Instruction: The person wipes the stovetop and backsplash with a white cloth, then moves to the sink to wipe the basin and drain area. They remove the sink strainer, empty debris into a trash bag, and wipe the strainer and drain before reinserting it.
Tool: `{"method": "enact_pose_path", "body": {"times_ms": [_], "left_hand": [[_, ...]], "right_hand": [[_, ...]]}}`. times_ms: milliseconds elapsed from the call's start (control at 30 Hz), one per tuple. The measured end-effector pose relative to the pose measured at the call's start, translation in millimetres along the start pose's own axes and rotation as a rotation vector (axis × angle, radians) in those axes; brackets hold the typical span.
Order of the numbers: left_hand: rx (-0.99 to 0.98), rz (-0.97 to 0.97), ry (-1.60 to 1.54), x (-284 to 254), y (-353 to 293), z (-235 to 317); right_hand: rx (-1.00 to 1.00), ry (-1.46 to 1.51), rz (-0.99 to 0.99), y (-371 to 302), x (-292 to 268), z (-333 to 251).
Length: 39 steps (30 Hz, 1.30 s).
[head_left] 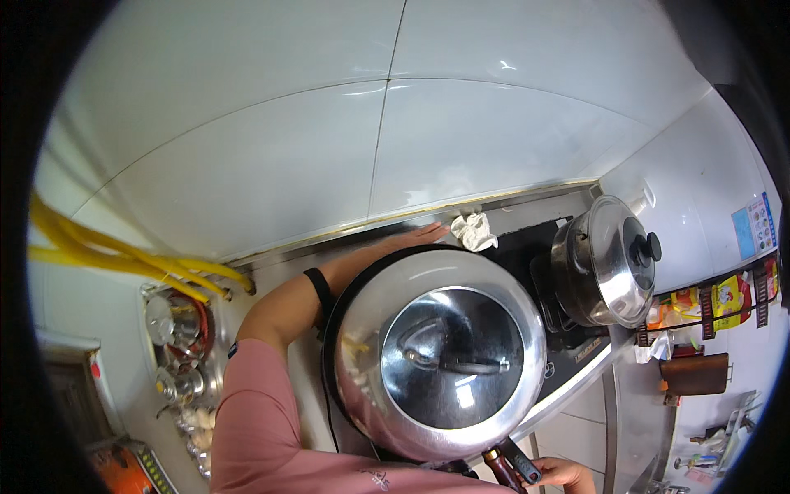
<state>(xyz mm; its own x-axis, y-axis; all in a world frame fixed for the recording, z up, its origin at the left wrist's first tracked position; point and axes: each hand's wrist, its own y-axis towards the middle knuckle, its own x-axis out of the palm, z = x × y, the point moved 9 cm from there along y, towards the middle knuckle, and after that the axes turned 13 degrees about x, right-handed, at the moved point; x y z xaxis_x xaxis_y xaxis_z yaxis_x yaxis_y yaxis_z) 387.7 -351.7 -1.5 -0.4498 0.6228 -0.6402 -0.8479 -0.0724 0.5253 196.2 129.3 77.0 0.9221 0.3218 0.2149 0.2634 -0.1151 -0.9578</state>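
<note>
A large frying pan under a domed steel lid (pixel 354 346) with a glass middle sits right in front of me on the stove. My left arm passes around its far left side. My left hand (pixel 424 236) lies flat behind the pan, fingers stretched out along the back edge of the counter. Just past the fingertips is a crumpled white cloth (pixel 474 232), apart from them. At the lower right, my right hand (pixel 562 473) is closed at a black handle (pixel 520 459), beside a brown handle (pixel 500 473). Some of its fingers are hidden.
A lidded steel pot (pixel 605 263) stands on the black cooktop (pixel 568 362) to the right. Yellow hoses (pixel 140 255) hang at the left, above steel containers (pixel 177 325). Bagged goods (pixel 728 300) and a brown board (pixel 695 375) are at the far right. Behind rises a tiled wall (pixel 271 156).
</note>
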Motion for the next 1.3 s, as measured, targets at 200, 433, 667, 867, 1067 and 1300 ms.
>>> {"method": "enact_pose_path", "body": {"times_ms": [200,433,667,867,1067,1300], "left_hand": [[0.243,0.000,0.965,63,52,-55],[0.084,0.009,0.645,74,68,-73],[0.005,0.065,0.618,62,48,-82],[0.019,-0.027,0.901,52,1,-64],[-0.228,0.033,0.593,7,-74,0],[-0.731,-0.254,0.739,-14,-163,44]], "right_hand": [[-0.069,0.400,0.066,8,-6,36],[-0.074,0.584,0.213,19,-5,56],[0.052,0.532,0.465,10,-33,94],[-0.104,0.260,0.514,6,-47,77],[-0.047,0.126,0.619,10,-59,88],[-0.016,0.588,0.433,63,-112,170]]}}
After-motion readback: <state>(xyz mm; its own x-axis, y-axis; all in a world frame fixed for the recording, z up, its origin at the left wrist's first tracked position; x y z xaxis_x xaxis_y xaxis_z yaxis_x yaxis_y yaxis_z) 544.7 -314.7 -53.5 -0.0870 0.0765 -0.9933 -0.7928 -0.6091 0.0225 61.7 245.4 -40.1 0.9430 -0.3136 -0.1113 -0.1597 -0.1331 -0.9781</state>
